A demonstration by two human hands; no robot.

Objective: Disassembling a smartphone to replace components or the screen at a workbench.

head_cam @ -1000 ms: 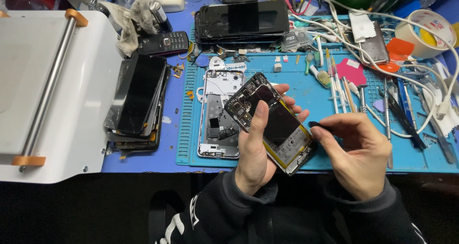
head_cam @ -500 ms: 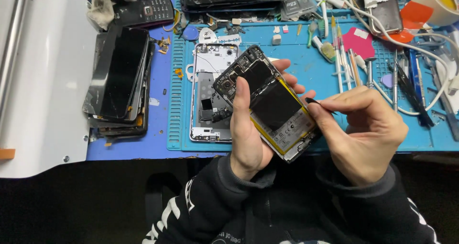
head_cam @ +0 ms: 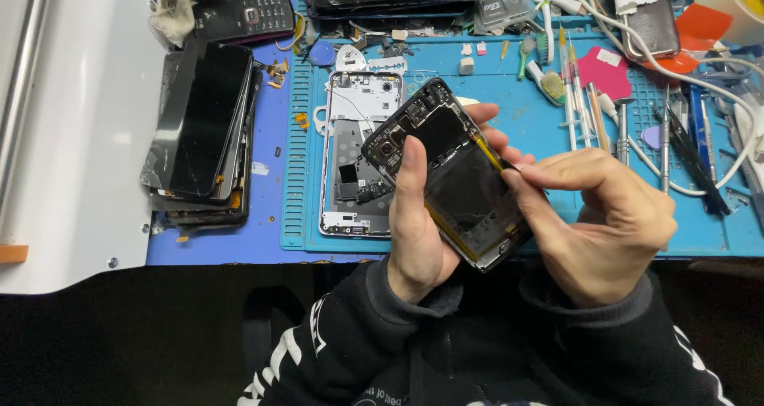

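Observation:
My left hand (head_cam: pixel 419 223) grips an opened phone (head_cam: pixel 450 171), back cover off, with its circuit board at the top and black battery in the middle. The phone is tilted, top end toward the upper left. My right hand (head_cam: pixel 605 219) is pinched at the phone's right edge, its fingertips touching the rim beside the battery; a thin dark tool tip seems to sit between the fingers, mostly hidden. Under the phone, on the blue work mat (head_cam: pixel 509 95), lies a silver phone frame (head_cam: pixel 356 163).
A stack of cracked black screens (head_cam: pixel 203 131) lies left of the mat, partly on a white machine (head_cam: pixel 72 151). A small keypad phone (head_cam: pixel 243 16) sits behind. Tweezers, screwdrivers and white cables (head_cam: pixel 637 127) crowd the mat's right side.
The view has moved closer and shifted. My right hand has slid from the phone's upper right edge down onto its right side, closing over the tool it held out before.

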